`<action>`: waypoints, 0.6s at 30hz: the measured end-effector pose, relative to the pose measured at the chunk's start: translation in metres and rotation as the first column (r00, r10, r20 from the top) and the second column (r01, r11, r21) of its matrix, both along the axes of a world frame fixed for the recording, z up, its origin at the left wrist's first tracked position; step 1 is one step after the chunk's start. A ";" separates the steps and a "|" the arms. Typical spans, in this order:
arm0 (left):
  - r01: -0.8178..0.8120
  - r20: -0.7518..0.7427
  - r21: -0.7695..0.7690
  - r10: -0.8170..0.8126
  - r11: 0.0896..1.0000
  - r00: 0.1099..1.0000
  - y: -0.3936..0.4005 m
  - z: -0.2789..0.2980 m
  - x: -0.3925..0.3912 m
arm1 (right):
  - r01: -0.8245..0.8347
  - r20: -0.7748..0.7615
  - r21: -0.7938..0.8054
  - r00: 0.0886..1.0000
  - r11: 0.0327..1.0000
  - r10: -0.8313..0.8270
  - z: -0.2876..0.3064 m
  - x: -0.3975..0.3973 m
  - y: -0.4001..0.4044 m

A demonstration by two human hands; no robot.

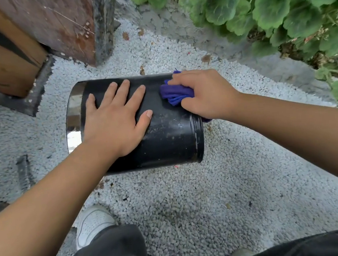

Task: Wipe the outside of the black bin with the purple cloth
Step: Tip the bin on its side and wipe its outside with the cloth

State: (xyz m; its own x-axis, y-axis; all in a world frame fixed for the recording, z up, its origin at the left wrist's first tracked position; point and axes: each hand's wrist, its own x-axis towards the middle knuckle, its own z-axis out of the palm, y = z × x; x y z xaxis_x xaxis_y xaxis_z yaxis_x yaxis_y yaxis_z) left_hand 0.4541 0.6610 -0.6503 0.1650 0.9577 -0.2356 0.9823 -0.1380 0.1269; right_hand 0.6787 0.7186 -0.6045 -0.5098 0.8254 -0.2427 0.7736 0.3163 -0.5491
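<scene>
The black bin (169,136) lies on its side on white gravel, its shiny metal rim (73,121) pointing left and its base to the right. My left hand (117,116) rests flat on top of the bin, fingers spread, holding nothing. My right hand (204,95) is closed on the bunched purple cloth (176,94), pressing it against the bin's upper right side near the base. Part of the cloth is hidden under my palm.
White gravel (193,204) covers the ground all round. A wooden post (59,24) and dark metal pieces stand at the upper left. Green leafy plants (276,6) fill the upper right beyond a concrete strip. My white shoe (90,223) and dark trousers are at the bottom.
</scene>
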 end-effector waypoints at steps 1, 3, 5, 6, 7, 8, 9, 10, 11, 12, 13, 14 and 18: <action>0.002 -0.001 0.001 -0.002 1.000 1.000 0.001 0.000 0.000 | -0.040 0.009 0.014 0.999 0.999 0.040 0.002 0.004 -0.005; 0.004 0.000 -0.001 -0.004 1.000 1.000 0.004 0.000 0.000 | -0.132 0.037 0.068 0.991 0.989 0.130 0.003 0.012 -0.020; 0.010 0.007 0.003 -0.010 1.000 1.000 0.008 0.000 0.000 | -0.207 0.034 0.120 0.978 0.971 0.205 0.003 0.020 -0.035; 0.016 0.008 -0.002 -0.016 1.000 1.000 0.009 0.000 0.000 | -0.246 0.025 0.130 0.969 0.961 0.245 0.002 0.024 -0.042; 0.018 0.009 -0.005 -0.018 1.000 1.000 0.010 -0.001 -0.001 | -0.289 0.018 0.136 0.957 0.948 0.289 0.001 0.029 -0.047; 0.017 0.008 -0.004 -0.017 1.000 1.000 0.011 -0.002 -0.001 | -0.339 0.016 0.138 0.940 0.931 0.340 -0.001 0.034 -0.051; 0.015 0.006 -0.003 -0.015 1.000 1.000 0.011 -0.003 -0.001 | -0.402 0.023 0.144 0.915 0.904 0.403 -0.004 0.039 -0.056; 0.015 0.003 -0.003 -0.015 1.000 1.000 0.011 -0.004 -0.001 | -0.473 0.041 0.155 0.880 0.867 0.473 -0.007 0.043 -0.061; 0.015 0.001 -0.004 -0.015 1.000 1.000 0.012 -0.004 -0.001 | -0.543 0.060 0.167 0.839 0.823 0.541 -0.011 0.047 -0.067; 0.015 0.000 -0.008 -0.015 1.000 1.000 0.013 -0.004 -0.001 | -0.607 0.072 0.169 0.793 0.776 0.605 -0.015 0.051 -0.074; 0.016 0.002 -0.012 -0.016 1.000 1.000 0.013 -0.004 -0.001 | -0.664 0.076 0.155 0.746 0.731 0.661 -0.019 0.055 -0.080; 0.019 0.005 -0.017 -0.019 1.000 1.000 0.014 -0.003 -0.001 | -0.715 0.081 0.119 0.698 0.688 0.711 -0.023 0.059 -0.086; 0.022 0.007 -0.029 -0.022 0.999 1.000 0.022 -0.001 -0.003 | -0.825 0.199 -0.173 0.506 0.538 0.839 -0.038 0.078 -0.117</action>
State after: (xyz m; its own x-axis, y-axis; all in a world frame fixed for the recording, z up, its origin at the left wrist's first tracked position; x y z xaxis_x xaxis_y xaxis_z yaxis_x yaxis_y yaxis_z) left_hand 0.4507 0.6830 -0.6518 0.1878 0.9465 -0.2626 0.9781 -0.1559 0.1376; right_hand 0.7567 0.6017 -0.6428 -0.8776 0.0349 -0.4781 0.2688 0.8615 -0.4307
